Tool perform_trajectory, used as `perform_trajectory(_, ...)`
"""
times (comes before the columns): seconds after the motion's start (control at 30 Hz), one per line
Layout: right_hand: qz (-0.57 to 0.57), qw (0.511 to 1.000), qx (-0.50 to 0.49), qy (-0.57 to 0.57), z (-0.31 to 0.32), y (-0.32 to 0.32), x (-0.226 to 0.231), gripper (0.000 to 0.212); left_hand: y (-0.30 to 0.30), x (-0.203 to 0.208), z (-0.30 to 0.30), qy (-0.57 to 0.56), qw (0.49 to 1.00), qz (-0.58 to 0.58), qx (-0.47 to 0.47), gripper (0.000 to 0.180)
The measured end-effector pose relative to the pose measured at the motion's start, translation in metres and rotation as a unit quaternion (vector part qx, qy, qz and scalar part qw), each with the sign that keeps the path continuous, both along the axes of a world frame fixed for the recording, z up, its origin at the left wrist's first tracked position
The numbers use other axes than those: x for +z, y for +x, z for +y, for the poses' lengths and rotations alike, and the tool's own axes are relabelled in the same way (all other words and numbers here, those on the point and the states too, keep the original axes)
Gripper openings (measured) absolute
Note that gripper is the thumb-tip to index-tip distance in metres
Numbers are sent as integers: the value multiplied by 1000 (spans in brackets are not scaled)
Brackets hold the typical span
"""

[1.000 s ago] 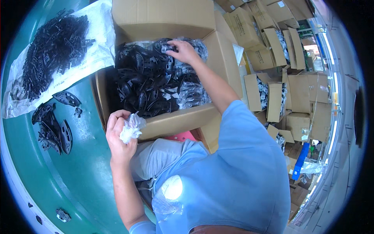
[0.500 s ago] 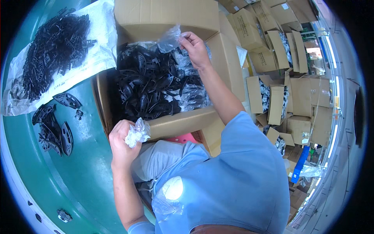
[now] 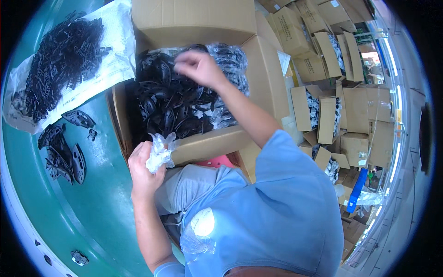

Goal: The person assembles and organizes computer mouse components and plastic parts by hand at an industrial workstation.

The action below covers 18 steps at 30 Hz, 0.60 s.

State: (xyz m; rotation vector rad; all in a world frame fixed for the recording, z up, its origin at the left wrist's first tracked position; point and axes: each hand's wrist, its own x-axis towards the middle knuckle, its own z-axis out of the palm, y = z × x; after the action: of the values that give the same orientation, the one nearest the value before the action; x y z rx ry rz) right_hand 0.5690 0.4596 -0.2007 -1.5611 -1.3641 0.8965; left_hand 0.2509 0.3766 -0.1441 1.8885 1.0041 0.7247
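Over the open carton (image 3: 266, 78), I see the right hand (image 3: 199, 68) above loose black curved parts (image 3: 168, 99); its fingers are motion-blurred, and I can't make out whether they meet or pinch anything. At the carton's near left corner, the left hand (image 3: 144, 171) has its fingers clamped on a crumpled wad of clear plastic (image 3: 160, 154). Film-wrapped parts (image 3: 233, 60) line the carton's right side. To its left, I log a white sack (image 3: 121, 41) under a heap of small black pieces (image 3: 64, 55), and a black cluster of curved pieces (image 3: 59, 144) on the green surface (image 3: 101, 198).
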Motion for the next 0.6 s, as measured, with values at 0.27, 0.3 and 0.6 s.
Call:
perform_trajectory(0.27, -322, 924, -195, -69, 9, 115, -88, 28, 4, 5, 2, 29, 999, 4, -24, 15)
perform_trajectory(0.3, -326, 939, -109, -20, 2, 106, -85, 26, 5, 4, 3, 32, 999, -1, -20, 15)
perform_trajectory(0.6, -201, 974, -62, -80, -3, 105, -49, 34, 4, 4, 5, 37, 996, 54, -60, 21)
